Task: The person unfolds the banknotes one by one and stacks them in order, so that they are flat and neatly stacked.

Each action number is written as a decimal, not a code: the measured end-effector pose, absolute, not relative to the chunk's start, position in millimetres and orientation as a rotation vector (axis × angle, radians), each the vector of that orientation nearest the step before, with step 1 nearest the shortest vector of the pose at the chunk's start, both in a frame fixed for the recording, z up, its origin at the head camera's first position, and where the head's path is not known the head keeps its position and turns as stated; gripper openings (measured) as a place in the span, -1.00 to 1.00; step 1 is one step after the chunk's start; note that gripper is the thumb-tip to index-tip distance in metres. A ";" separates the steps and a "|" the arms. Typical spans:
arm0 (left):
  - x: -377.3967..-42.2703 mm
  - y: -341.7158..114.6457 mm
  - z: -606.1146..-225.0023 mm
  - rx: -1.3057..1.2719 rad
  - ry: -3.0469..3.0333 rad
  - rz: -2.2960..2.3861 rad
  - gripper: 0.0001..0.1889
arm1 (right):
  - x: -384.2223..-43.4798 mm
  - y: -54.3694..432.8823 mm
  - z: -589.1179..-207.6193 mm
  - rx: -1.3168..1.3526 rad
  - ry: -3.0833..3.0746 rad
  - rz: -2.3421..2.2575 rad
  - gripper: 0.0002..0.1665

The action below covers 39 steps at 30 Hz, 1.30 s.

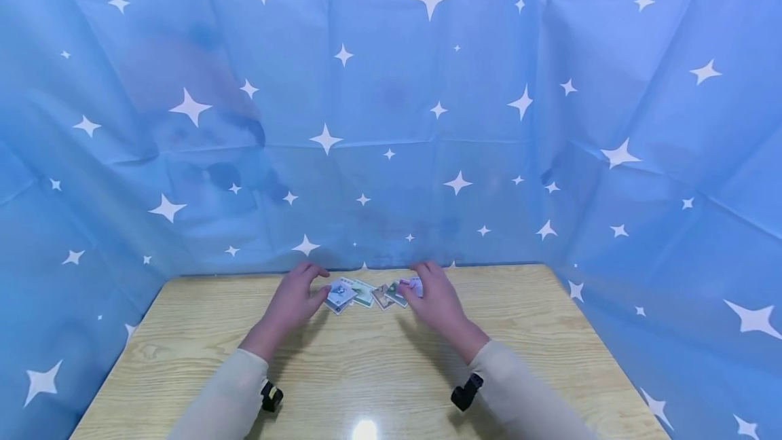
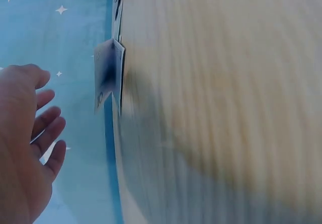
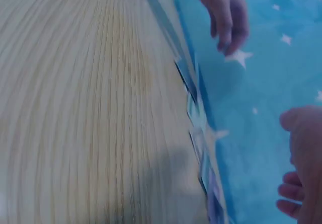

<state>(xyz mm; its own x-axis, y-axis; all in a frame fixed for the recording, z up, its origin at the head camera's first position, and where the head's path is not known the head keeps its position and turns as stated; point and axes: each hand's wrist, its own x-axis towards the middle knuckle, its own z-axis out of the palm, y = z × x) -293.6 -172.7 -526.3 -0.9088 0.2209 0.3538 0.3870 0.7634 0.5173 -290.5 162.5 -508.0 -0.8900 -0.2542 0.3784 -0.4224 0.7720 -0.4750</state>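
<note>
A row of folded banknotes lies near the table's far edge: a bluish note (image 1: pixel 341 294) at the left, then a green note (image 1: pixel 364 293), a brown note (image 1: pixel 382 297), a second green note (image 1: pixel 396 294) and a purple note (image 1: pixel 417 286) at the right. My left hand (image 1: pixel 294 296) is above the left end, fingers loosely bent. In the left wrist view it is apart from the bluish note, whose fold stands partly open with a 10 showing. Over the right end hovers my right hand (image 1: pixel 438 299), fingers relaxed, partly hiding the purple note; the right wrist view shows it holding nothing.
The wooden table (image 1: pixel 366 365) stretches toward me, with a bright light reflection near its front. A blue cloth (image 1: pixel 391 87) with white stars hangs behind the table and on both sides. Black straps (image 1: pixel 467 392) sit at both wrists.
</note>
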 end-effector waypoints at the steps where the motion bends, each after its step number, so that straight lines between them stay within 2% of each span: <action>1: -296.6 -170.9 -527.0 -0.478 -2.697 -0.914 -0.67 | -291.0 156.0 -510.0 0.515 -2.679 0.845 -0.33; 9: -313.5 -164.8 -534.3 -0.472 -2.757 -1.142 -0.68 | -298.2 112.1 -526.3 0.517 -2.705 1.030 -0.42; 17: -325.0 -164.2 -540.5 -0.486 -2.791 -1.173 -0.60 | -309.1 79.0 -546.8 0.518 -2.763 0.996 -0.45; 25: -327.5 -161.5 -543.3 -0.545 -2.850 -1.069 -0.59 | -310.1 55.0 -553.7 0.446 -2.852 0.945 -0.42; 33: -324.9 -160.7 -544.6 -0.541 -2.935 -0.941 -0.47 | -307.4 39.3 -558.7 0.407 -2.900 0.810 -0.39; 39: -326.6 -161.2 -546.8 -0.585 -2.934 -0.894 -0.44 | -307.8 35.6 -566.1 0.372 -2.829 0.749 -0.45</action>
